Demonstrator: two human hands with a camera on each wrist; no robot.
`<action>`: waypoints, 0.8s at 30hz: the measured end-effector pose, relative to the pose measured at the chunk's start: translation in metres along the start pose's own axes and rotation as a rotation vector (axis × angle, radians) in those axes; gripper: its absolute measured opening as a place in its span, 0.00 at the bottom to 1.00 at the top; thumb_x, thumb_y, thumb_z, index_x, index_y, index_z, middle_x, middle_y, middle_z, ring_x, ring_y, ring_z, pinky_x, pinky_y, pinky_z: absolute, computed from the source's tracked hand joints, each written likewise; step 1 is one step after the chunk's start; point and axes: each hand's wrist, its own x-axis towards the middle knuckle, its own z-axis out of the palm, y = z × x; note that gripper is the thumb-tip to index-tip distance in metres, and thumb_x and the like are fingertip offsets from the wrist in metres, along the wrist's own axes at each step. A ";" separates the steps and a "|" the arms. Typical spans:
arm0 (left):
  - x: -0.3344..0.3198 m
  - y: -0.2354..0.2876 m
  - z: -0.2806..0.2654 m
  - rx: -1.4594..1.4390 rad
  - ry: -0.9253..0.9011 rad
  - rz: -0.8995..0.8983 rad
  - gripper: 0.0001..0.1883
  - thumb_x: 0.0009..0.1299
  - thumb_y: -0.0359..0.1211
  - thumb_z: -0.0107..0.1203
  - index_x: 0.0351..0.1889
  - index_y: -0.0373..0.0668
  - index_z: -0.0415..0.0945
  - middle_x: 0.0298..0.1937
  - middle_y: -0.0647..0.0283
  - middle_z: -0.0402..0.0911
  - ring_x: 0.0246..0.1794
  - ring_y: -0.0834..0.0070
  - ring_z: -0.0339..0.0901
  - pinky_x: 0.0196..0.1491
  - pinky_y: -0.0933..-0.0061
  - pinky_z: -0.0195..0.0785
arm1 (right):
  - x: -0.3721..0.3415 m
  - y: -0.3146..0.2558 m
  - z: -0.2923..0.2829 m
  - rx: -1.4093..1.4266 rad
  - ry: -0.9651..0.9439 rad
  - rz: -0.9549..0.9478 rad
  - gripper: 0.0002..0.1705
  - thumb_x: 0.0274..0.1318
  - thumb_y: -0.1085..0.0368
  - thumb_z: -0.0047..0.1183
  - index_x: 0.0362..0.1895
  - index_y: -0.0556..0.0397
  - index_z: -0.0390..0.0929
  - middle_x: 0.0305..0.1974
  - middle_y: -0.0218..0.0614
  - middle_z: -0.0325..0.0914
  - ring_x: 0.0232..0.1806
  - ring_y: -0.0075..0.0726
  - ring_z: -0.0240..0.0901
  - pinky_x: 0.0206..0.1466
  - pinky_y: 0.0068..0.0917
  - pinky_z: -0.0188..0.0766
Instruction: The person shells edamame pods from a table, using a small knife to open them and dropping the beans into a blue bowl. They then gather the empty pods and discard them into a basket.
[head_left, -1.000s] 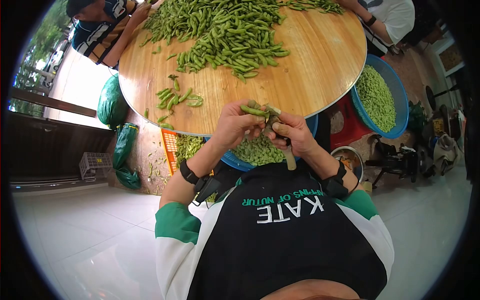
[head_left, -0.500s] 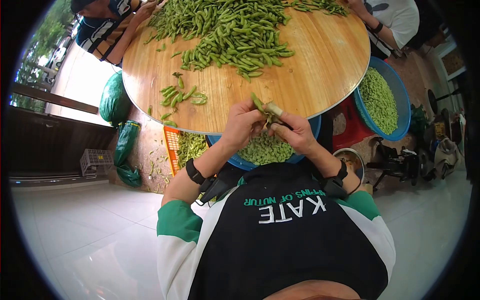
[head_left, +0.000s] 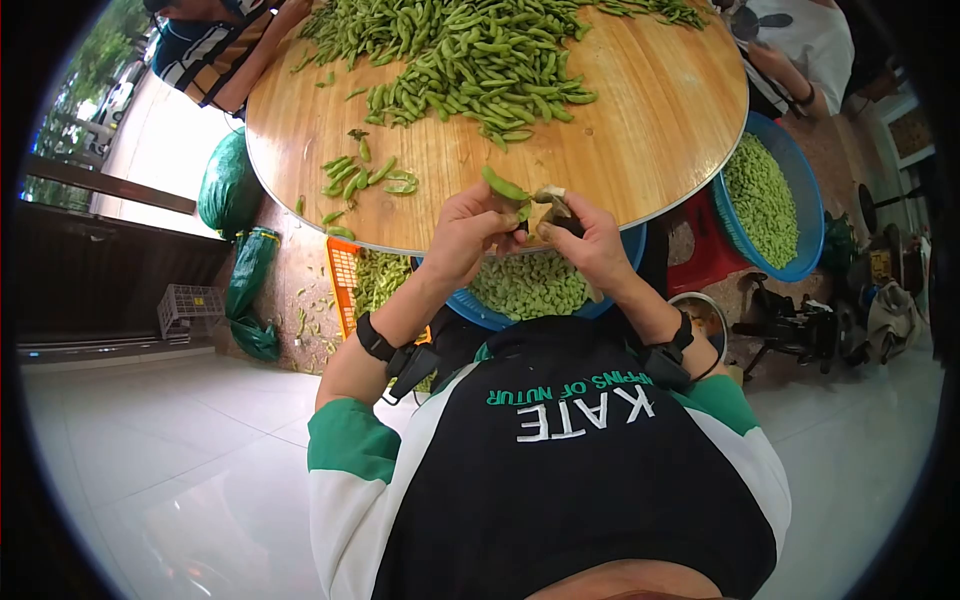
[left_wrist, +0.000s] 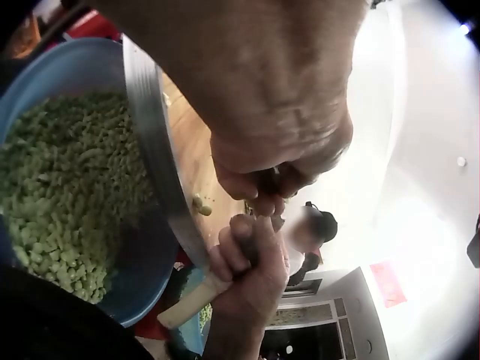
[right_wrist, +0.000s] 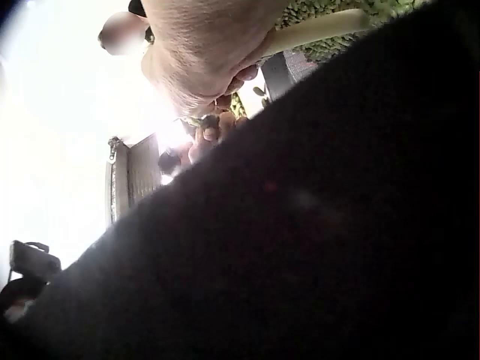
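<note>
My left hand (head_left: 470, 232) pinches a green soybean pod (head_left: 505, 186) over the near edge of the round wooden table (head_left: 640, 140). Close beside it, my right hand (head_left: 597, 245) has its fingertips near the pod, with a pale wrap (head_left: 550, 192) on one digit. In the left wrist view a tool's cream handle (left_wrist: 193, 304) sticks out of the right fist; its working end is hidden by the fingers. Below both hands, a blue basin (left_wrist: 71, 56) holds shelled green beans (left_wrist: 75, 187).
A large heap of pods (head_left: 480, 70) covers the table's far side, with a few loose pods (head_left: 350, 178) at left. An orange basket (head_left: 343, 285) of pods stands left of the basin. Another blue basin (head_left: 815, 225) of beans is at right. Two people sit across the table.
The pod has swung upright, then back to a slant, in my left fingers. My hands have moved slightly apart. The person at far right has shifted an arm.
</note>
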 end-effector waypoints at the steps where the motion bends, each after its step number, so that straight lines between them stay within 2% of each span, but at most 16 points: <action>1: 0.001 0.000 -0.002 -0.014 -0.016 -0.031 0.12 0.63 0.21 0.48 0.45 0.36 0.73 0.31 0.63 0.78 0.26 0.79 0.76 0.24 0.80 0.67 | 0.002 -0.002 0.003 0.040 -0.031 -0.026 0.16 0.57 0.71 0.52 0.50 0.60 0.71 0.33 0.26 0.74 0.34 0.15 0.69 0.37 0.17 0.67; 3: 0.002 0.001 -0.004 -0.031 -0.033 -0.062 0.13 0.63 0.20 0.47 0.45 0.36 0.73 0.31 0.62 0.79 0.26 0.79 0.77 0.24 0.79 0.67 | 0.005 -0.008 0.004 0.078 -0.059 -0.051 0.16 0.57 0.71 0.52 0.50 0.60 0.72 0.33 0.26 0.75 0.34 0.14 0.69 0.36 0.18 0.67; 5: 0.001 0.001 -0.005 -0.064 -0.024 -0.043 0.13 0.63 0.20 0.46 0.45 0.35 0.73 0.33 0.60 0.80 0.27 0.77 0.77 0.23 0.80 0.67 | 0.008 -0.012 0.002 0.010 -0.136 0.109 0.14 0.55 0.70 0.54 0.47 0.58 0.73 0.32 0.29 0.75 0.31 0.24 0.72 0.35 0.23 0.68; 6: 0.001 0.002 -0.007 -0.065 -0.023 -0.044 0.13 0.63 0.20 0.46 0.45 0.35 0.73 0.33 0.60 0.80 0.27 0.77 0.77 0.23 0.80 0.67 | 0.011 -0.007 0.000 0.010 -0.137 0.110 0.14 0.55 0.70 0.54 0.47 0.58 0.73 0.32 0.29 0.75 0.31 0.24 0.72 0.35 0.23 0.68; 8: 0.001 0.006 -0.015 -0.131 0.020 -0.004 0.13 0.62 0.21 0.45 0.45 0.34 0.73 0.36 0.59 0.80 0.27 0.76 0.77 0.22 0.81 0.67 | 0.015 0.008 -0.005 -0.647 0.003 -0.305 0.13 0.50 0.67 0.57 0.41 0.55 0.74 0.31 0.36 0.73 0.32 0.42 0.73 0.35 0.31 0.70; 9: 0.001 0.007 -0.018 -0.133 0.022 -0.003 0.13 0.62 0.21 0.45 0.45 0.34 0.73 0.36 0.59 0.80 0.27 0.76 0.77 0.22 0.81 0.67 | 0.015 0.005 -0.004 -0.647 0.000 -0.305 0.13 0.50 0.67 0.57 0.41 0.55 0.74 0.31 0.36 0.73 0.32 0.42 0.73 0.35 0.31 0.70; 11: 0.000 0.011 -0.023 -0.143 0.046 0.024 0.12 0.64 0.22 0.46 0.44 0.33 0.74 0.35 0.58 0.80 0.27 0.75 0.78 0.22 0.80 0.67 | 0.015 -0.004 0.002 -0.914 0.008 -0.433 0.13 0.45 0.64 0.58 0.36 0.54 0.73 0.32 0.42 0.70 0.35 0.53 0.71 0.36 0.38 0.70; 14: -0.001 0.002 -0.032 -0.177 0.050 -0.017 0.10 0.67 0.25 0.47 0.45 0.34 0.74 0.38 0.58 0.80 0.31 0.72 0.78 0.24 0.80 0.66 | 0.014 -0.001 0.017 -1.065 -0.072 -0.533 0.13 0.44 0.63 0.59 0.34 0.54 0.72 0.32 0.41 0.69 0.37 0.51 0.72 0.36 0.40 0.71; 15: -0.002 0.002 -0.032 -0.174 0.050 -0.016 0.10 0.67 0.25 0.47 0.45 0.34 0.74 0.38 0.58 0.80 0.31 0.72 0.78 0.24 0.80 0.66 | 0.013 0.001 0.017 -1.063 -0.070 -0.536 0.13 0.44 0.63 0.59 0.34 0.54 0.72 0.32 0.41 0.69 0.37 0.51 0.72 0.36 0.40 0.71; 17: -0.002 -0.001 -0.028 -0.078 0.082 0.019 0.09 0.67 0.26 0.51 0.43 0.33 0.75 0.33 0.60 0.80 0.28 0.76 0.78 0.25 0.82 0.65 | 0.013 0.005 0.016 -1.105 -0.238 -0.472 0.18 0.41 0.64 0.60 0.39 0.54 0.72 0.34 0.40 0.70 0.37 0.49 0.71 0.36 0.40 0.70; 18: -0.002 0.001 -0.024 -0.077 0.080 0.023 0.09 0.67 0.26 0.51 0.43 0.33 0.75 0.33 0.60 0.80 0.28 0.76 0.78 0.25 0.82 0.65 | 0.009 0.002 0.014 -1.107 -0.236 -0.476 0.18 0.41 0.64 0.60 0.39 0.54 0.72 0.34 0.40 0.70 0.37 0.49 0.71 0.36 0.40 0.70; 20: -0.003 0.006 -0.017 -0.022 0.167 0.103 0.08 0.66 0.26 0.53 0.42 0.34 0.76 0.33 0.61 0.81 0.29 0.78 0.78 0.27 0.84 0.65 | -0.002 -0.005 0.007 -1.042 -0.346 -0.461 0.12 0.45 0.65 0.56 0.36 0.52 0.71 0.32 0.41 0.69 0.36 0.51 0.72 0.35 0.40 0.71; 21: -0.003 0.006 -0.018 -0.023 0.168 0.106 0.08 0.66 0.26 0.53 0.42 0.34 0.76 0.33 0.61 0.81 0.29 0.78 0.78 0.27 0.84 0.65 | -0.006 -0.004 0.003 -1.043 -0.348 -0.464 0.12 0.45 0.65 0.56 0.36 0.52 0.71 0.32 0.41 0.69 0.36 0.51 0.72 0.35 0.40 0.71; 23: -0.002 0.006 -0.021 -0.008 0.183 0.139 0.08 0.66 0.26 0.54 0.41 0.34 0.76 0.35 0.59 0.82 0.31 0.78 0.79 0.28 0.83 0.66 | -0.011 -0.002 -0.003 -0.795 -0.358 -0.401 0.09 0.51 0.65 0.53 0.37 0.53 0.72 0.31 0.42 0.69 0.32 0.48 0.70 0.34 0.38 0.70; 24: -0.001 0.004 -0.020 -0.007 0.178 0.138 0.08 0.66 0.26 0.54 0.41 0.34 0.76 0.35 0.59 0.82 0.31 0.78 0.79 0.28 0.83 0.66 | -0.011 -0.005 -0.004 -0.797 -0.352 -0.400 0.09 0.51 0.65 0.53 0.37 0.53 0.72 0.31 0.42 0.69 0.32 0.48 0.70 0.34 0.38 0.70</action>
